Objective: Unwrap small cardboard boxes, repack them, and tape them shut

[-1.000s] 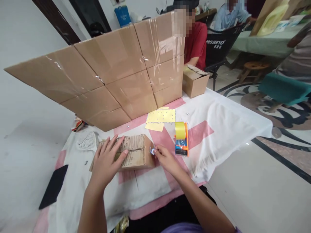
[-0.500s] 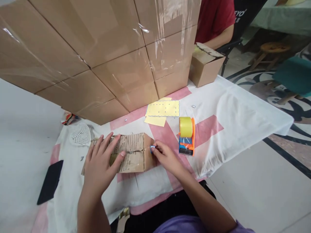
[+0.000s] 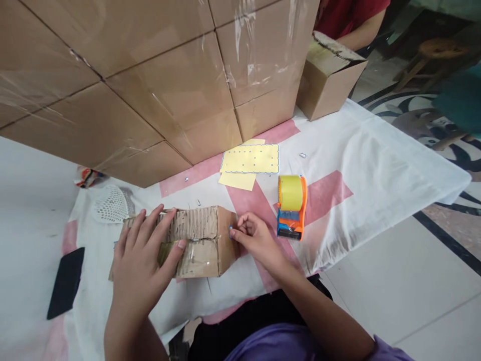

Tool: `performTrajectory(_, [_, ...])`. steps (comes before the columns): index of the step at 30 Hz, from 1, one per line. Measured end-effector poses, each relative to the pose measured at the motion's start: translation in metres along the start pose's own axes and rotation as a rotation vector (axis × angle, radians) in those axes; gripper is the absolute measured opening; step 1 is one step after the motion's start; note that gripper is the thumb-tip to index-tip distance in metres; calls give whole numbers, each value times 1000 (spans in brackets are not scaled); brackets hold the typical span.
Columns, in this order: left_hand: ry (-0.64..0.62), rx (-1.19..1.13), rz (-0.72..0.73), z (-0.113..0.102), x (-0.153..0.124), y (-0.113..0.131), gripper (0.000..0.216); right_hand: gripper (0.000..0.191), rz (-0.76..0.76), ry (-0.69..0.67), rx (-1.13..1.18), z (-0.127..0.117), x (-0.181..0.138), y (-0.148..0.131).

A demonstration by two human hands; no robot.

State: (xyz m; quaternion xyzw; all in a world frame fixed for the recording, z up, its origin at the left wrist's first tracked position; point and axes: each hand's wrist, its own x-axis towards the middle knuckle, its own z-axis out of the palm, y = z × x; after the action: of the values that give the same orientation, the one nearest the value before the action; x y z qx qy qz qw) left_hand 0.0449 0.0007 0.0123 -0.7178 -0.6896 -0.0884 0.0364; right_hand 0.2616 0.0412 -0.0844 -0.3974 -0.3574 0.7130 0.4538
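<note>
A cardboard box [image 3: 203, 255] with torn, ribbed top paper lies on the cloth-covered table in front of me. My left hand [image 3: 145, 255] rests over its left part with the fingers spread. At the right end face, my right hand [image 3: 253, 235] has its fingers curled and its thumb against a small blue piece [image 3: 231, 231]. That piece touches the box's end; its exact kind is too small to make out. Right of this hand lies an orange and blue tape dispenser [image 3: 291, 213] with a yellow roll.
Large taped cartons [image 3: 169, 100] stand stacked along the back. Yellow paper sheets [image 3: 248, 160] lie before them. A white mesh piece [image 3: 110, 204] and a black flat object [image 3: 66, 283] are at left. Another box [image 3: 326, 82] stands near a person in a red sleeve [image 3: 361, 30].
The view has shifted a little, so the cartons look nearer. My right fingers have loosened slightly while the thumb stays at the blue piece. My left hand still rests on the box.
</note>
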Motion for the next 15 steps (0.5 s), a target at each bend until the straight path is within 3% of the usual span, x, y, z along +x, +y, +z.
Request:
performTrajectory(3, [8,0,1,0,0,1,53,11,-72,66,-71,3,-6,7])
performTrajectory(6, [13,-5,11,0,1,2,54,13,-81,107,-95,6,-13,13])
performTrajectory(15, [13,1,19,2,5,5,56,11,-77,65,-70,12,-9,14])
